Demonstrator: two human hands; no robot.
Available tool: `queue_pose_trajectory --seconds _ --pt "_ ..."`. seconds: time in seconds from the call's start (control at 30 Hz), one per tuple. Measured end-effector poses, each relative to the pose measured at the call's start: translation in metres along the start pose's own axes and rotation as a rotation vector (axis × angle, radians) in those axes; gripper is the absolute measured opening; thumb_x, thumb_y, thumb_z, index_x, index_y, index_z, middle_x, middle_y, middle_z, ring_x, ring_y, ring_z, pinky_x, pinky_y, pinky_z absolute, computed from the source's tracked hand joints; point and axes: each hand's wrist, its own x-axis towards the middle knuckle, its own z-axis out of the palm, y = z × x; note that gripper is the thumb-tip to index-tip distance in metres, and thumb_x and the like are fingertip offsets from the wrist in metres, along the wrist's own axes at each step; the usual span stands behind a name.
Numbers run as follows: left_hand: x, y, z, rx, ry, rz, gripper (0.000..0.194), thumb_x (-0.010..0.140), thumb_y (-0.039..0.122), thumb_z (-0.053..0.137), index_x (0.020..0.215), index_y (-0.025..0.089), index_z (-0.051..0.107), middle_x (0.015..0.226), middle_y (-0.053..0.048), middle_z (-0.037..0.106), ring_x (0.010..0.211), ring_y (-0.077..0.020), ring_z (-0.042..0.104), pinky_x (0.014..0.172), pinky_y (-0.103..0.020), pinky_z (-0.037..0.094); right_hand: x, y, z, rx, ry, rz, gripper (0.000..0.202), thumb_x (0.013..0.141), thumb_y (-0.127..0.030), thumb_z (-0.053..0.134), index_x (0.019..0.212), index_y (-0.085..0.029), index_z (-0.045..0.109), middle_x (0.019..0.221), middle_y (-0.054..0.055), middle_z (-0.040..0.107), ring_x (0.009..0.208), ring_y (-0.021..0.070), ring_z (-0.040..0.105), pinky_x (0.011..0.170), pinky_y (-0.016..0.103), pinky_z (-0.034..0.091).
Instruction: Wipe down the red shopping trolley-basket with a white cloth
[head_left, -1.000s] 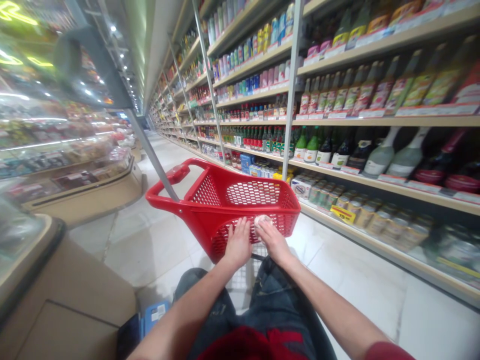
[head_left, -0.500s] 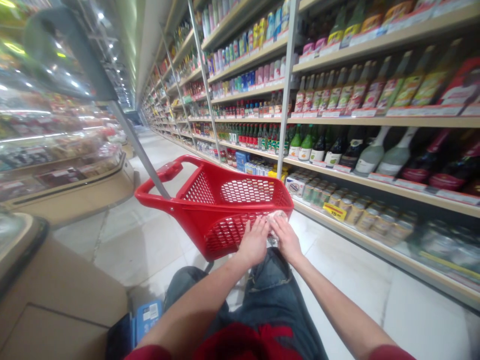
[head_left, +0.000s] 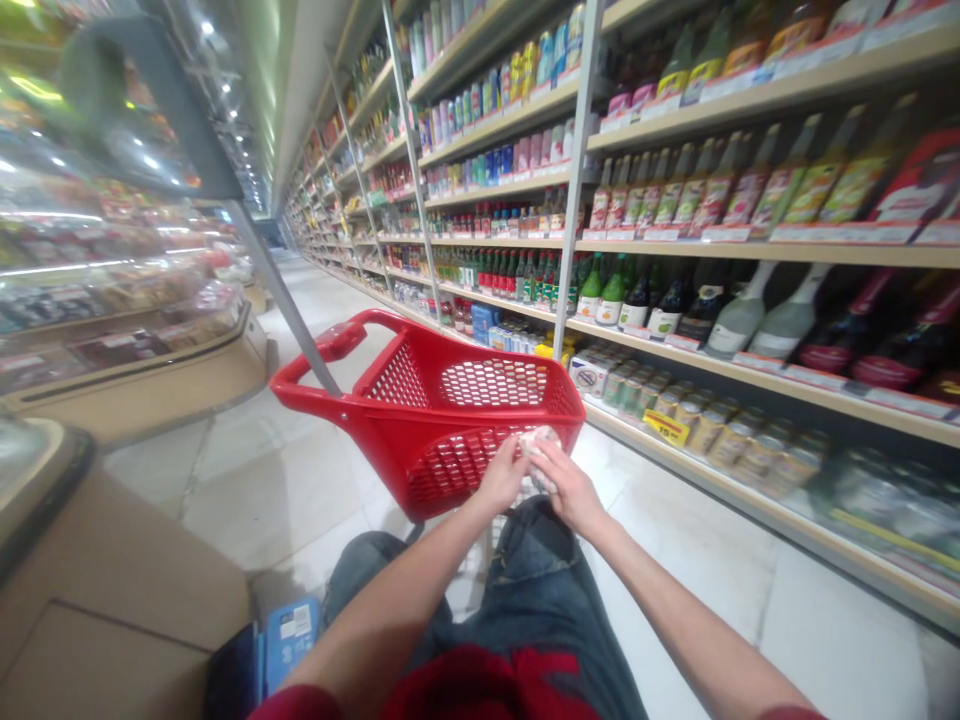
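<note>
Above my knee, a crumpled whitish cloth or tissue (head_left: 541, 437) is bunched between my two hands; its exact material is unclear. My left hand (head_left: 502, 476) pinches its left side with bent fingers. From the right, the fingers of my right hand (head_left: 568, 488) are folded over it, covering part of it. Just behind the hands stands a red plastic shopping basket (head_left: 379, 425) with perforated sides and a long grey handle (head_left: 277, 290) slanting up to the left. No goods show in the visible part of its inside.
Shelves (head_left: 697, 250) of bottles and cans run along the right. At left are a display case (head_left: 172, 385) of packaged food and a beige counter (head_left: 112, 570). A blue package (head_left: 289, 640) lies low beside my left leg. White tiled floor (head_left: 705, 560) spreads around.
Both hands have drawn slightly left and the fingers have curled in around the white cloth, bunching it. My left hand went from flatter fingers to a pinch. The basket has stayed put.
</note>
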Motion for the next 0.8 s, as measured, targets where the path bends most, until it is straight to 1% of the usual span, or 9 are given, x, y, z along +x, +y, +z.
queue_pose_trajectory --seconds 0.1,0.23,0.33,0.43,0.53,0.6,0.67,0.73,0.8 --pt "0.000 0.000 0.003 -0.393 -0.008 -0.105 0.027 0.077 0.032 0.052 0.094 0.015 0.063 0.098 -0.006 0.067 0.091 -0.0179 0.061 0.081 -0.030 0.047 0.019 -0.018 -0.003 0.074 0.054 0.023 0.056 0.074 -0.002 0.037 0.126 -0.021 0.049 0.138 0.008 0.042 0.130 0.0184 0.034 0.104 0.042 0.038" --pt "-0.007 -0.002 0.005 -0.466 0.008 -0.151 0.027 0.072 0.037 0.057 0.084 0.013 0.064 0.076 -0.006 0.068 0.069 -0.0156 0.063 0.065 -0.027 0.048 0.028 -0.041 0.009 0.144 0.145 0.147 0.051 0.079 -0.012 0.043 0.129 -0.018 0.044 0.142 0.012 0.035 0.131 0.0225 0.031 0.104 0.043 0.036" --pt "-0.011 -0.006 0.005 -0.472 0.038 -0.167 0.026 0.068 0.035 0.060 0.078 0.011 0.064 0.067 -0.005 0.066 0.064 -0.0148 0.063 0.064 -0.027 0.048 0.030 -0.058 0.022 0.165 0.206 0.315 0.053 0.081 -0.026 0.049 0.132 -0.015 0.040 0.140 0.015 0.036 0.129 0.0252 0.035 0.103 0.044 0.037" --pt "-0.013 -0.009 0.005 -0.420 0.055 -0.163 0.027 0.067 0.033 0.063 0.082 0.011 0.065 0.066 -0.005 0.066 0.065 -0.0150 0.063 0.068 -0.029 0.049 0.034 -0.064 0.031 0.144 0.291 0.466 0.049 0.084 -0.028 0.047 0.131 -0.015 0.042 0.133 0.014 0.046 0.123 0.0242 0.044 0.099 0.041 0.042" --pt "-0.014 -0.009 0.005 -0.308 0.028 -0.163 0.025 0.066 0.026 0.064 0.086 0.010 0.066 0.069 -0.005 0.068 0.067 -0.0162 0.063 0.071 -0.031 0.049 0.041 -0.046 0.026 0.116 0.250 0.366 0.045 0.085 -0.020 0.042 0.130 -0.020 0.045 0.127 0.010 0.053 0.119 0.0205 0.049 0.099 0.038 0.043" --pt "-0.015 -0.007 0.003 -0.208 0.010 -0.155 0.026 0.065 0.019 0.063 0.090 0.013 0.067 0.078 -0.006 0.069 0.076 -0.0178 0.063 0.077 -0.033 0.049 0.045 -0.021 0.016 0.022 0.250 0.269 0.045 0.084 -0.017 0.041 0.129 -0.021 0.047 0.131 0.008 0.049 0.125 0.0206 0.041 0.103 0.041 0.039" --pt "-0.017 -0.006 -0.003 -0.114 0.018 -0.123 0.034 0.062 0.012 0.062 0.096 0.016 0.066 0.097 -0.007 0.068 0.095 -0.0195 0.060 0.090 -0.034 0.044 0.042 0.008 0.008 -0.122 0.305 0.238 0.044 0.084 -0.015 0.041 0.127 -0.021 0.049 0.133 0.009 0.047 0.131 0.0223 0.032 0.104 0.046 0.034" --pt "-0.021 -0.007 -0.010 0.117 0.019 -0.045 0.043 0.064 0.008 0.058 0.105 0.018 0.062 0.115 -0.007 0.062 0.111 -0.0200 0.052 0.101 -0.033 0.036 0.027 0.033 0.007 -0.228 0.281 0.233 0.043 0.083 -0.012 0.041 0.125 -0.021 0.051 0.133 0.009 0.048 0.132 0.0232 0.030 0.104 0.050 0.033" --pt "-0.026 -0.010 -0.017 0.470 -0.013 0.046 0.047 0.068 0.009 0.053 0.114 0.017 0.057 0.122 -0.008 0.057 0.117 -0.0200 0.047 0.103 -0.033 0.033 0.003 0.047 0.015 -0.256 0.171 0.199 0.044 0.082 -0.008 0.039 0.123 -0.021 0.052 0.131 0.010 0.050 0.132 0.0225 0.031 0.102 0.050 0.035"
